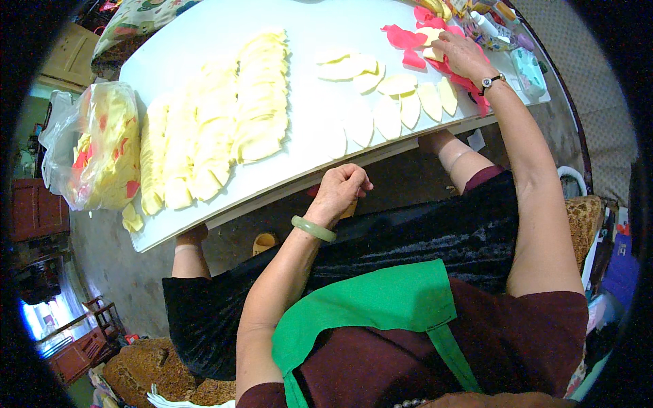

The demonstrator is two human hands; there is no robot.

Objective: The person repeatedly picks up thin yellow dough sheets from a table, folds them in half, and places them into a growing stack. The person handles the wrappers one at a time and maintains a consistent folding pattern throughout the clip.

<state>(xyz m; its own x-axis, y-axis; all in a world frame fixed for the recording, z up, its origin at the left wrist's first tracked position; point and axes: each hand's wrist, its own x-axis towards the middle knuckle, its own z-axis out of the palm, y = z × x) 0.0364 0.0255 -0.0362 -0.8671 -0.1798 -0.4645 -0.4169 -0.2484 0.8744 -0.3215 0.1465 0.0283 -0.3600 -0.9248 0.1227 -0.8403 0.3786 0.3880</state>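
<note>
My right hand [463, 57] reaches to the far right of the white table [311, 137]. Its fingertips touch pale yellow petal-shaped pieces [432, 36] lying among red-pink pieces [405, 43]; whether they pinch one is hard to see. Just off the table's near edge, my left hand [341, 189] hovers with curled fingers and nothing visible in it. Between the hands, several single yellow petal-shaped pieces [388, 120] lie in a curved row along the edge. Farther left, overlapping yellow pieces form several long rows [261, 97].
A clear plastic bag [115, 153] of yellow and red pieces stands at the table's left end. At the right end are a tissue pack [528, 72], a white bottle [484, 23] and other small items. A yellow slipper [265, 243] lies on the floor below.
</note>
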